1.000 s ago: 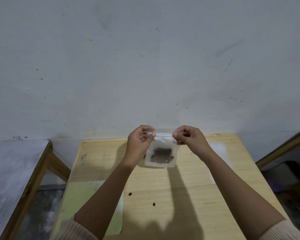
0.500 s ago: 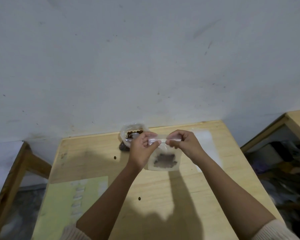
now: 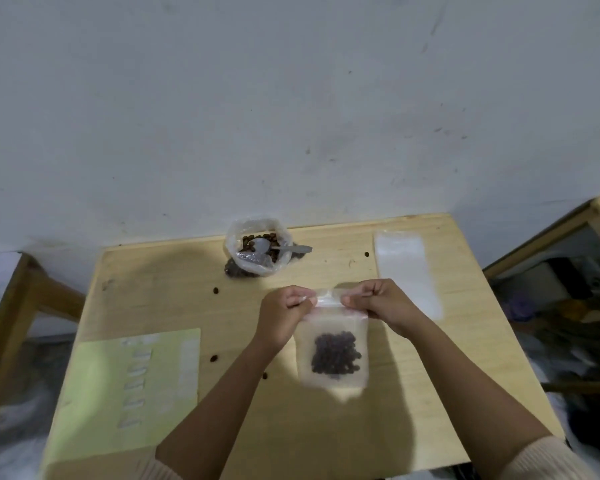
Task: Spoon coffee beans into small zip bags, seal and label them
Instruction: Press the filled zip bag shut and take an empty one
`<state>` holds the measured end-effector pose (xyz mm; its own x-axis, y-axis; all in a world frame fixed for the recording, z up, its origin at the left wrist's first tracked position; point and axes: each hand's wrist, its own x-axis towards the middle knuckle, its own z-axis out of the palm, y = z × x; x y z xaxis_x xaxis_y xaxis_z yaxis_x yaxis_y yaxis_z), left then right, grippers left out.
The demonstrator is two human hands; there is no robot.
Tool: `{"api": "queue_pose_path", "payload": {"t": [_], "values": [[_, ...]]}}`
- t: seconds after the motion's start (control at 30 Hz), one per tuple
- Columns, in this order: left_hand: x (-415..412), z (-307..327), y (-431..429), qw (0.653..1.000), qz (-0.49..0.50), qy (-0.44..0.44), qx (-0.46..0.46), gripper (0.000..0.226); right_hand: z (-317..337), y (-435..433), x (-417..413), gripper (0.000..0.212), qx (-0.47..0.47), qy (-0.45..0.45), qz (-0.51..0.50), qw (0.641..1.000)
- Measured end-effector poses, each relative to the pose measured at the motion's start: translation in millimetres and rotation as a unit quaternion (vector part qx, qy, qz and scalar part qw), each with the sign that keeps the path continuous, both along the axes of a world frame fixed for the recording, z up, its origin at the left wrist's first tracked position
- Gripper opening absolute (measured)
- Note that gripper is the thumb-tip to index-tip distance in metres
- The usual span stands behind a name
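1. Head view: my left hand [image 3: 284, 315] pinches the top strip of the small zip bag [image 3: 331, 327] at its left end, with thumb and curled fingers pressed together on the plastic.
2. My right hand [image 3: 385, 306] pinches the same strip at its right end. Only a short stretch of the strip shows between my two hands.
3. The bag hangs from that strip over the middle of the wooden table [image 3: 291, 438]. I cannot tell whether its lower edge touches the wood, or whether the zip is closed.
4. The coffee beans [image 3: 335, 355] sit as a dark heap in the lower half of the bag.
5. At the far edge stands an open plastic bag of beans [image 3: 238, 237]. A white plastic spoon [image 3: 278, 248] lies in it, with its handle pointing right over the rim.
6. Empty clear bags [image 3: 406, 271] lie flat at the far right of the table.
7. A green label sheet [image 3: 118, 393] lies on the near left and carries white labels.
8. Loose beans [image 3: 216, 290] are scattered on the wood to the left of my left hand.
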<state>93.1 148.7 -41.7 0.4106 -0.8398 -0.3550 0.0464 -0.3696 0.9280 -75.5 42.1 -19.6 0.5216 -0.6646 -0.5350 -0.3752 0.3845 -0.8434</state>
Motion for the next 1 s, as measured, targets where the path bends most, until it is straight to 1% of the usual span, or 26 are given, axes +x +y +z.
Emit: {"api": "queue_pose_path", "payload": {"t": [0.07, 0.17, 0.2, 0.3, 0.37, 0.4, 0.47, 0.5, 0.53, 0.63, 0.7, 0.73, 0.87, 1.0], "values": [[-4, -13, 2, 0.999, 0.027, -0.035, 0.016, 0.005, -11, 2, 4, 0.006, -0.041, 0.033, 0.002, 0.999], [-6, -26, 2, 0.989, 0.038, -0.146, 0.008, 0.004, -25, 5, 15, 0.014, -0.109, 0.076, -0.008, 0.991], [-7, -29, 1, 0.985, 0.041, -0.167, 0.007, 0.005, -28, 6, 19, 0.016, -0.127, 0.083, -0.006, 0.988], [-10, -32, -3, 0.982, 0.085, -0.168, 0.028, 0.009, -35, 5, 26, 0.020, -0.198, 0.107, 0.022, 0.974], [-11, -32, -6, 0.980, 0.093, -0.171, 0.045, 0.009, -39, 4, 28, 0.023, -0.233, 0.117, 0.050, 0.964], [-11, -33, -7, 0.977, 0.082, -0.190, 0.054, 0.012, -41, 3, 29, 0.026, -0.245, 0.121, 0.062, 0.960], [-14, -35, -9, 0.958, 0.047, -0.276, 0.063, 0.024, -43, 1, 28, 0.035, -0.268, 0.129, 0.088, 0.951], [-16, -36, -10, 0.948, 0.041, -0.310, 0.053, 0.031, -43, -1, 27, 0.036, -0.283, 0.127, 0.095, 0.946], [-19, -35, -12, 0.945, 0.045, -0.322, 0.037, 0.035, -42, -4, 25, 0.035, -0.295, 0.120, 0.091, 0.943], [-38, -26, -27, 0.946, 0.037, -0.322, -0.015, 0.030, -34, -21, 9, 0.029, -0.333, 0.106, 0.041, 0.936], [-56, -22, -44, 0.945, 0.005, -0.324, -0.040, 0.024, -30, -38, -10, 0.025, -0.357, 0.127, 0.002, 0.925], [-66, -20, -53, 0.947, -0.012, -0.319, -0.042, 0.024, -30, -47, -20, 0.025, -0.364, 0.146, -0.016, 0.920], [-104, -30, -86, 0.953, -0.062, -0.296, -0.038, 0.046, -40, -74, -66, 0.035, -0.345, 0.227, -0.043, 0.910], [-133, -40, -107, 0.951, -0.086, -0.298, -0.001, 0.049, -50, -84, -92, 0.044, -0.307, 0.271, -0.009, 0.912]]}}
